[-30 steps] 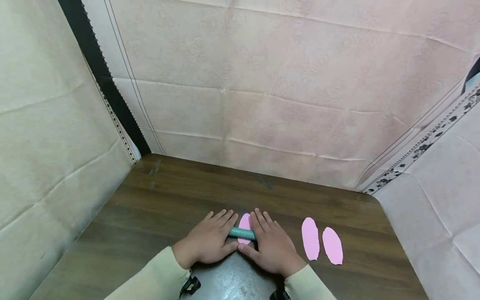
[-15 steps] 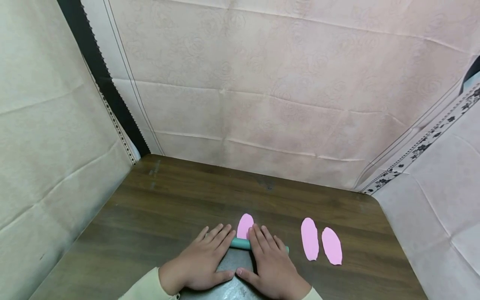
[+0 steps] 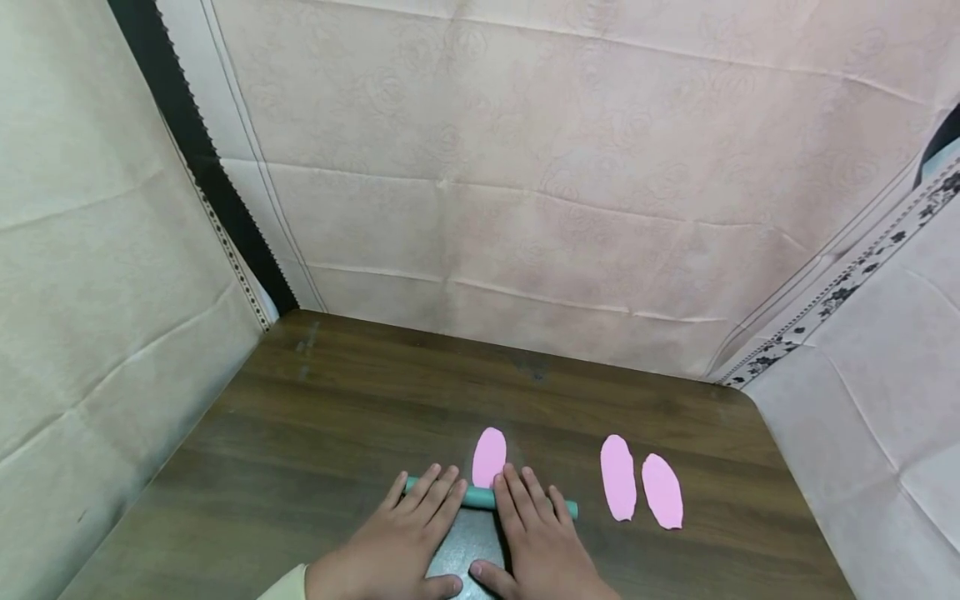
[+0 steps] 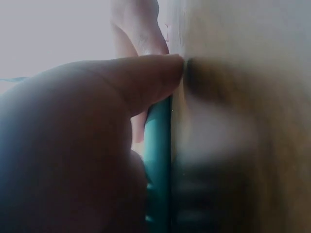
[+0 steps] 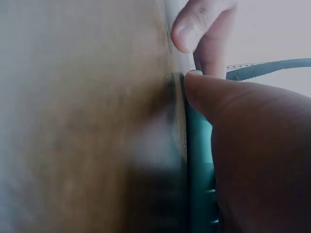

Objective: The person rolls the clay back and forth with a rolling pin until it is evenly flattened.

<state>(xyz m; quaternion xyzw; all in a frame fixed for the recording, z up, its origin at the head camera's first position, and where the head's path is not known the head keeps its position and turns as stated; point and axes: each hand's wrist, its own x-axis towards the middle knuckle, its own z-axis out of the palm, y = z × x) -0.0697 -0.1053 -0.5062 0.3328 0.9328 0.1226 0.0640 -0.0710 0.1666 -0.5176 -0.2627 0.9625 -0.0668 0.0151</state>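
Both hands lie with straight fingers across a teal rolling pin (image 3: pixel 480 497) on the table. My left hand (image 3: pixel 397 537) presses its left part, and my right hand (image 3: pixel 540 537) covers the right part, leaving the tip bare. Just beyond the pin, a flat pink clay-like oval (image 3: pixel 490 457) points away from me; its near end meets the pin. The left wrist view has the pin (image 4: pixel 158 170) running beneath the palm, with the thumb reaching past it. From the right wrist, the pin (image 5: pixel 199 184) again appears under the hand, near the other hand's thumb.
Two more flat pink ovals (image 3: pixel 618 477) lie to the right of the hands on the brown wooden table (image 3: pixel 337 400). Pale patterned cloth (image 3: pixel 525 208) hangs behind the table and along both sides. Light reflects off the tabletop between the hands.
Both hands have drawn the rolling pin toward me, from across the middle of the pink oval to its near end. More of the oval now shows. The two ovals at right stay put.
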